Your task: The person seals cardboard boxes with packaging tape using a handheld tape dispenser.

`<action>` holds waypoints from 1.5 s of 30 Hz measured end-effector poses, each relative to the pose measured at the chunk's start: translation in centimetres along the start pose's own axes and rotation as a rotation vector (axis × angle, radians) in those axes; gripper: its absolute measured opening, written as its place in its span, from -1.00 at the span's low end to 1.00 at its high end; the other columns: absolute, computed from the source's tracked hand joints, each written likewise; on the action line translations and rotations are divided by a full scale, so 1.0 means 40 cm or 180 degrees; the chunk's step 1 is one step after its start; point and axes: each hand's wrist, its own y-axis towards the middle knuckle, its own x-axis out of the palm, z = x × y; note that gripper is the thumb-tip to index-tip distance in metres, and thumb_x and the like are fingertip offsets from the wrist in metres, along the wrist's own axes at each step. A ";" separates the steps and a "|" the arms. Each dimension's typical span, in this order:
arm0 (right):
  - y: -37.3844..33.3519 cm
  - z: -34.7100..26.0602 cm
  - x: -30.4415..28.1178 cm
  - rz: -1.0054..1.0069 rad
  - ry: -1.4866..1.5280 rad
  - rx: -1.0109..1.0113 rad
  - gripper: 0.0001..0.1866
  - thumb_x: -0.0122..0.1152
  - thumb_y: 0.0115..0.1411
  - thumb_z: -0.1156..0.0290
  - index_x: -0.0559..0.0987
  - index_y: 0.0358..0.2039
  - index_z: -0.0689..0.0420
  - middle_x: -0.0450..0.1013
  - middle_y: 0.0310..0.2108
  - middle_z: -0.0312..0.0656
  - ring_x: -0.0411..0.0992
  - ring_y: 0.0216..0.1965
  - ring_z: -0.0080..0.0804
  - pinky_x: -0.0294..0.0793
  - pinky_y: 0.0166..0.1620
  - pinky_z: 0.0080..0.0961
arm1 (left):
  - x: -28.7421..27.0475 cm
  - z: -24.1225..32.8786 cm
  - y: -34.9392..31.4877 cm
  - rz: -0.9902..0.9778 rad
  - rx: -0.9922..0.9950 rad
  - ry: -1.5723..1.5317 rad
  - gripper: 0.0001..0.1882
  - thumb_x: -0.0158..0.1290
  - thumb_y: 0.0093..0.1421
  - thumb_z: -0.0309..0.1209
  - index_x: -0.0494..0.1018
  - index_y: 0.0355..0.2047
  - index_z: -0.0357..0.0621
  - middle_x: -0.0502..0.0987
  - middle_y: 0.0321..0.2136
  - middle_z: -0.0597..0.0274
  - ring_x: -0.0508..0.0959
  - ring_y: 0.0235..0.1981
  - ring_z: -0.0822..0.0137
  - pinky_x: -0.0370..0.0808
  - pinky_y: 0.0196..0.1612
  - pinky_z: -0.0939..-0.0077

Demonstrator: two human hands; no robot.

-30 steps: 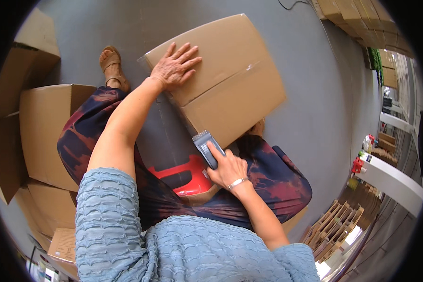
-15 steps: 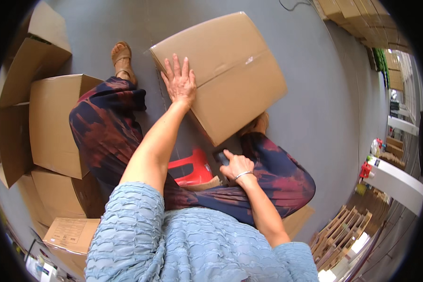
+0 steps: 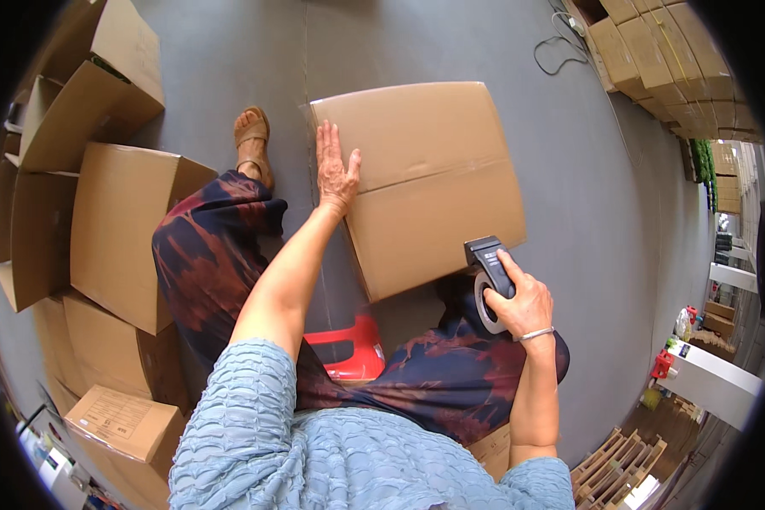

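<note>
A closed brown cardboard box [image 3: 433, 208] sits on the floor between my legs, with a seam running across its top from left to right. My left hand [image 3: 337, 177] lies along the box's left edge, palm down, fingers stretched out. In my right hand [image 3: 525, 304] is a black tape dispenser [image 3: 487, 252] with a roll of tape on it. Its head is at the near right edge of the box top; whether it touches the cardboard I cannot tell.
A red plastic piece with an opening [image 3: 367, 348] lies between my thighs. Several cartons [image 3: 123, 229], some with raised flaps, crowd my left side. Stacked cartons [image 3: 646, 55] stand far right, beside a cable [image 3: 561, 55]. Wooden pallets [image 3: 616, 467] are at the lower right.
My right hand has brought the tape dispenser from beside my lap up and right to the box's near right edge. The box looks slightly turned; my left hand stays on it.
</note>
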 end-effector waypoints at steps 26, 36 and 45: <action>0.062 -0.107 -0.033 -0.0065 0.0315 -0.0588 -0.30 0.32 -0.05 0.19 0.52 0.21 -0.20 0.53 -0.35 0.10 0.55 -0.26 0.13 0.55 -0.12 -0.04 | -0.023 -0.195 0.154 -0.0226 -0.0838 -0.0168 -0.35 -0.19 0.43 -0.10 0.17 0.35 -0.34 0.18 0.36 -0.26 0.21 0.38 -0.09 0.17 0.41 0.24; 0.054 -0.094 -0.038 0.0041 0.0398 -0.0608 -0.26 0.23 -0.06 0.15 0.48 0.25 -0.23 0.53 -0.32 0.14 0.55 -0.21 0.13 0.53 -0.08 -0.05 | -0.063 0.189 -0.253 -0.0721 -0.1492 0.0369 -0.12 -0.13 0.41 0.01 -0.24 0.43 -0.37 0.05 0.37 -0.43 0.30 0.26 -0.34 0.35 0.25 -0.02; 0.024 -0.062 -0.035 0.0127 0.0533 -0.0646 -0.28 0.21 -0.08 0.13 0.52 0.21 -0.22 0.56 -0.27 0.13 0.56 -0.18 0.14 0.54 -0.03 -0.03 | -0.151 0.310 -0.506 -0.2181 -0.2029 0.0336 0.17 0.16 0.21 0.08 -0.40 0.43 -0.26 0.23 0.29 -0.40 0.46 0.14 -0.32 0.45 0.16 0.01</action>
